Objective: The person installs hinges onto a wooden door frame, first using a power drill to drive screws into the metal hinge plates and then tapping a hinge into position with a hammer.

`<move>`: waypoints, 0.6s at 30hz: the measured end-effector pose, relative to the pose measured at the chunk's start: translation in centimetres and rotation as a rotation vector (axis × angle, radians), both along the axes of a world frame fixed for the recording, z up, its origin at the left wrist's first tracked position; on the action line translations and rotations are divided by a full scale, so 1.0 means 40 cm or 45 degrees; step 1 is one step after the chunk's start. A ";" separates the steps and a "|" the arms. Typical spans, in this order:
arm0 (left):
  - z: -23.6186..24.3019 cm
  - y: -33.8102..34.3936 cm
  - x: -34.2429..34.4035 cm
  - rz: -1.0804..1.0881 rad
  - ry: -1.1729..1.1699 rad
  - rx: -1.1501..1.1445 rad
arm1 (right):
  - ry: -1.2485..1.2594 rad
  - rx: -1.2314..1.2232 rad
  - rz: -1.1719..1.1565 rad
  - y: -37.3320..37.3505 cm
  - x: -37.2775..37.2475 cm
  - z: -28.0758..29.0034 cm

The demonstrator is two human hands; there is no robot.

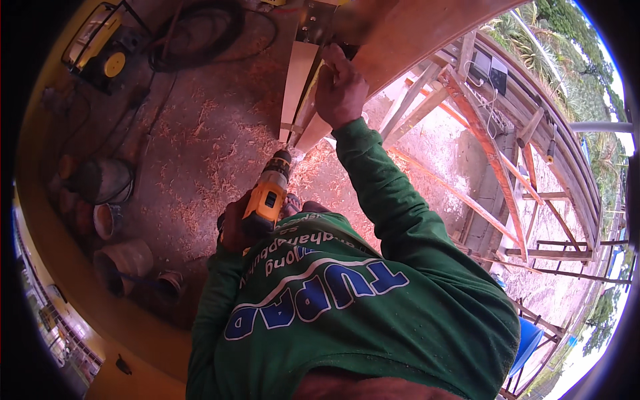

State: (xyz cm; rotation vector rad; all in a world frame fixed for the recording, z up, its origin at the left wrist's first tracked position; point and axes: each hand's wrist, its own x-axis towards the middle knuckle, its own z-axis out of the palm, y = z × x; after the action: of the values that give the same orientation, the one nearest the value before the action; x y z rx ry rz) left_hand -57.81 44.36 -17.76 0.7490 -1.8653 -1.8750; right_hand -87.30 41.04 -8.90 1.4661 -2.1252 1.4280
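Fingers of the left hand are wrapped tight round the grip of a yellow cordless drill, which it holds low in front of the green long-sleeved shirt. The drill's black chuck points up and away, toward the lower ends of the pale wooden boards; whether a bit actually touches the wood is hard to tell at this angle. The right hand is raised at the end of a straight arm and closed over the edge of those boards, just below a broad reddish timber panel that fills the top of the view.

Wood shavings lie scattered across the dark floor beneath the drill. To the left stand several round pots and buckets, and farther up a yellow and black power tool sits beside a coil of black cable. On the right, a slanting wooden frame of reddish beams stands over sandy ground, with green trees beyond.
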 end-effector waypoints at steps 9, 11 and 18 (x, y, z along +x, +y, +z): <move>-0.036 -0.113 -0.060 0.176 0.093 0.021 | -0.088 0.031 -0.056 -0.028 -0.006 0.015; -0.050 -0.135 -0.104 0.190 0.086 -0.021 | -0.105 -0.043 -0.019 -0.035 -0.019 0.006; -0.045 -0.134 -0.177 0.190 0.097 -0.097 | -0.206 0.082 -0.052 -0.018 -0.022 0.029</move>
State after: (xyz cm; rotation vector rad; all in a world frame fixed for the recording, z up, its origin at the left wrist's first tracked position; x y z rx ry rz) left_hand -64.91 39.01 -19.56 0.7582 -1.7719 -1.7071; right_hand -88.18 40.30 -7.74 1.3627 -2.3026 1.5248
